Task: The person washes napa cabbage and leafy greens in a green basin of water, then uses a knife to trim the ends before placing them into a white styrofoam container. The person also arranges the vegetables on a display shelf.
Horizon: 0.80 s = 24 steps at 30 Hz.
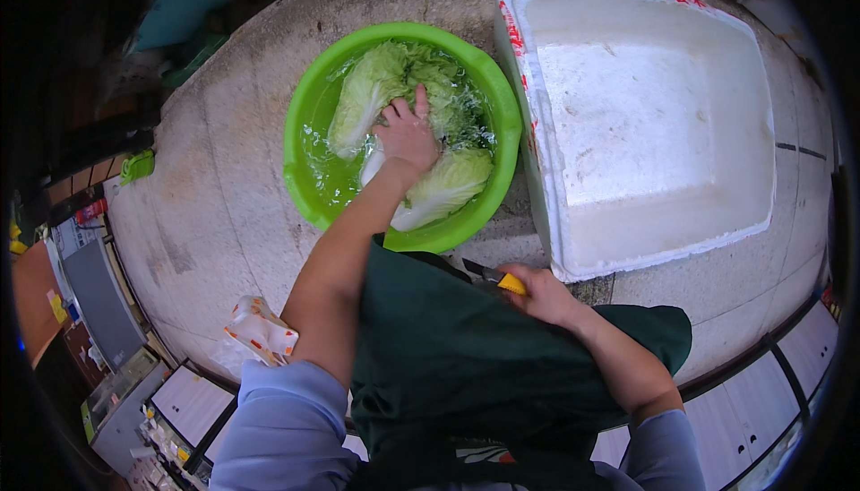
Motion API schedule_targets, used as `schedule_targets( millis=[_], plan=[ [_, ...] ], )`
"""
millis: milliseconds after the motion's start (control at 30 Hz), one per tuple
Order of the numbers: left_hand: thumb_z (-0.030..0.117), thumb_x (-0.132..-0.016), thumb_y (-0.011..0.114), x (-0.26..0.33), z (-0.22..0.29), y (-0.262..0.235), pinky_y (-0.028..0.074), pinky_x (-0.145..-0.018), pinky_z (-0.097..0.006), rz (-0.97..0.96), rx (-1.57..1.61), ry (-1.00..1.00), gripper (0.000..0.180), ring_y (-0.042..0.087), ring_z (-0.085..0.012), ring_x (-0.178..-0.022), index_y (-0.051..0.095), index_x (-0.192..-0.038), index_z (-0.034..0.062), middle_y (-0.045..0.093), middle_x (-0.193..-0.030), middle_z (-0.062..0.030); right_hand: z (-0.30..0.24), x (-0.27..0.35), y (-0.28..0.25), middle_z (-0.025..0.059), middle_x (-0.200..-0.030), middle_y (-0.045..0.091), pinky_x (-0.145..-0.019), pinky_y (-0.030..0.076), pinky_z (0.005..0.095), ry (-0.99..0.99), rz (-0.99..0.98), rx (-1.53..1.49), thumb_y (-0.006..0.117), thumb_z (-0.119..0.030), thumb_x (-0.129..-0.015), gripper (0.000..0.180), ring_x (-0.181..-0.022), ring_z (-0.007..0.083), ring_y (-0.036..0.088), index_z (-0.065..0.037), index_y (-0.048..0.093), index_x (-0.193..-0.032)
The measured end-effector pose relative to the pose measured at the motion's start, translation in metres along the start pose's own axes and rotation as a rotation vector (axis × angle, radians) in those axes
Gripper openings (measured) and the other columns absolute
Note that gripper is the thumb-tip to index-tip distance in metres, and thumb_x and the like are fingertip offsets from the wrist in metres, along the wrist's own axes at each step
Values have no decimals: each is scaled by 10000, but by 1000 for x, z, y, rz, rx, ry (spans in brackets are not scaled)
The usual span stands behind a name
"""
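Note:
My left hand (408, 139) reaches into a bright green basin (311, 196) of water, fingers spread over the heads of napa cabbage. One pale green napa cabbage (369, 88) leans at the basin's left, and leafier parts (439, 88) are by my fingertips. Another napa cabbage (448, 188) floats near the basin's front right, close to my wrist. My right hand (540, 294) is closed around the yellow handle of a knife (484, 270), held low between the basin and a white foam box. Its dark blade points left, near my dark green apron (448, 339).
The large white foam box (649, 115) stands open right of the basin, with bits of debris on its bottom. Concrete floor (224, 133) surrounds both. A patterned plastic bag (260, 330) is by my left elbow. White cabinets (743, 410) line the lower right.

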<state>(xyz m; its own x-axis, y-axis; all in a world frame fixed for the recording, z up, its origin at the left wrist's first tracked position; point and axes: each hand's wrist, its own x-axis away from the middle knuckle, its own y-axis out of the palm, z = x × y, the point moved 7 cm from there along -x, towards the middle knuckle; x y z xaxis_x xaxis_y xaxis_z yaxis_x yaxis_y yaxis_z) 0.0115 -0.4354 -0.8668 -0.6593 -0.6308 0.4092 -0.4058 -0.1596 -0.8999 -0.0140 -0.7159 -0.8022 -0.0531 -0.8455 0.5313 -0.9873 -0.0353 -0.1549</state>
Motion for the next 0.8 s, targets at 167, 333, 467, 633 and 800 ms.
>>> schedule_targets(
  millis=[167, 333, 467, 633, 800],
  plan=[
    [414, -642, 723, 14, -31, -16, 323, -955, -486, -35, 444, 145, 1042, 307, -396, -1189, 100, -1417, 103, 300, -1262, -228, 7, -5, 2, 210, -985, 592, -808, 457, 390, 23, -3, -12, 604, -126, -784, 388, -905, 362, 580, -54, 483, -1146],
    [302, -676, 737, 43, -80, -32, 341, -989, -361, 159, 785, 257, 801, 401, -322, -1182, 334, -1327, 67, 401, -1246, -213, 31, -4, 9, 213, -982, 599, -806, 459, 382, 84, -49, -19, 612, -136, -780, 421, -912, 355, 585, -68, 476, -1172],
    [258, -698, 732, 57, -124, -34, 381, -945, -347, 287, 719, 136, 670, 435, -284, -1138, 423, -1247, 28, 434, -1212, -180, 37, -5, 12, 214, -983, 600, -805, 460, 376, 131, -87, 5, 610, -141, -784, 418, -915, 343, 589, -71, 479, -1175],
    [246, -702, 739, 31, -161, -13, 366, -965, -360, 313, 731, 4, 764, 424, -301, -1151, 336, -1315, 35, 431, -1210, -187, 36, -9, 13, 216, -986, 599, -810, 460, 373, 134, -103, -15, 598, -139, -792, 405, -923, 337, 590, -68, 479, -1173],
    [279, -668, 765, -7, -177, 7, 343, -995, -367, 318, 772, 57, 896, 406, -314, -1170, 248, -1360, 38, 409, -1237, -211, 36, -6, 16, 216, -992, 596, -811, 460, 374, 149, -106, 16, 590, -135, -796, 403, -929, 337, 588, -67, 474, -1176]
  ],
)
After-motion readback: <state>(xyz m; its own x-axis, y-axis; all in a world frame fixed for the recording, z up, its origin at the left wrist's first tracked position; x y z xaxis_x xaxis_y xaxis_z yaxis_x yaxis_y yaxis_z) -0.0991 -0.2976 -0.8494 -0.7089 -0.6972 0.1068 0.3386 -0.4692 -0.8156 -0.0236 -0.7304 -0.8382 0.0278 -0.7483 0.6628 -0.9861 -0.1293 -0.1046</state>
